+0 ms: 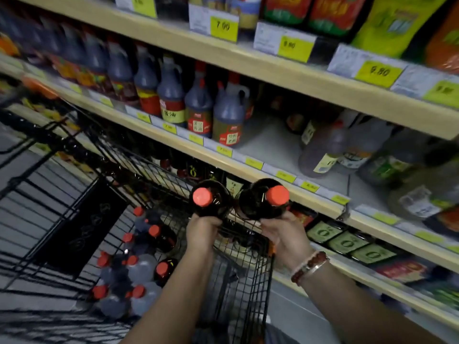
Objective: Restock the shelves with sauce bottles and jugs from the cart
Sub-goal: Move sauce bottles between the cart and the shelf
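Both hands grip a dark, orange-capped sauce bottle each: the left hand [202, 229] is wrapped around the left bottle [210, 198], the right hand [283, 232] around the right bottle [260, 199], both raised above the cart [74, 194] toward the shelving. Below them, many capped bottles and jugs [131, 269] lie in the cart's basket, so plenty is left. Farther on, the middle shelf [270, 140] shows a bare gap between its standing jugs [198, 108] and blurred bottles to the right, likely where these go.
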Available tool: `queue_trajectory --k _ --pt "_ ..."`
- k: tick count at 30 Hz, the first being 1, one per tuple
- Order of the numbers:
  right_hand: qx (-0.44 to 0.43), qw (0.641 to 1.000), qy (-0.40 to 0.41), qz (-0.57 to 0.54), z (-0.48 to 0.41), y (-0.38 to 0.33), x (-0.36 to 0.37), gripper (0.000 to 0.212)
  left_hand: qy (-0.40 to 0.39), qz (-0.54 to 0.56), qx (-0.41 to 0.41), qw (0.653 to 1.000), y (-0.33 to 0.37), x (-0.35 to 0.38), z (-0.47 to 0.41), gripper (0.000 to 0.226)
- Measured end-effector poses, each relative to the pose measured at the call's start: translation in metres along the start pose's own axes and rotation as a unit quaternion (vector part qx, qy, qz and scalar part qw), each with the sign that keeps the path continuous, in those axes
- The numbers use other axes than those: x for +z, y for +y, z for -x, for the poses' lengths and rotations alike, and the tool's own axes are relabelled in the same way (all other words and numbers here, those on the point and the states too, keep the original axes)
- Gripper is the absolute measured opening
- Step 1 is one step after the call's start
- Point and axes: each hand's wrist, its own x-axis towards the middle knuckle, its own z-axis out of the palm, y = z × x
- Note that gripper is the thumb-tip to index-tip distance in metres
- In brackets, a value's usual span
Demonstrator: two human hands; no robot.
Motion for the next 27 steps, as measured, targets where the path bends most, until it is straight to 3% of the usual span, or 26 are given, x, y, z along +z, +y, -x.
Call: queue_trajectory --k 2,12,19,25,27 --pt "-0.039 0.999 0.015 -0.025 0.005 -0.018 0.0 0.027 -0.03 0.008 0.027 0.999 0.009 0.01 0.004 0.037" --pt "-0.188 0.98 0.037 -0.047 -0.006 -0.087 0.013 0.037 -0.092 -0.04 0.128 0.987 0.067 0.08 -0.004 0.036" --pt "-0.166 0.982 0.084 -0.005 -0.047 -0.098 0.002 0.036 -0.105 -0.057 0.152 0.981 0.08 0.12 -0.026 0.041" --pt "-0.134 0.986 0.083 0.053 -0.079 -0.105 -0.006 0.019 -0.099 -0.116 0.159 0.975 0.081 0.135 -0.052 0.011" --pt "-0.128 0.983 0.088 0.096 -0.091 -0.115 -0.002 0.018 -0.111 -0.156 0.149 0.97 0.086 0.144 -0.058 0.011"
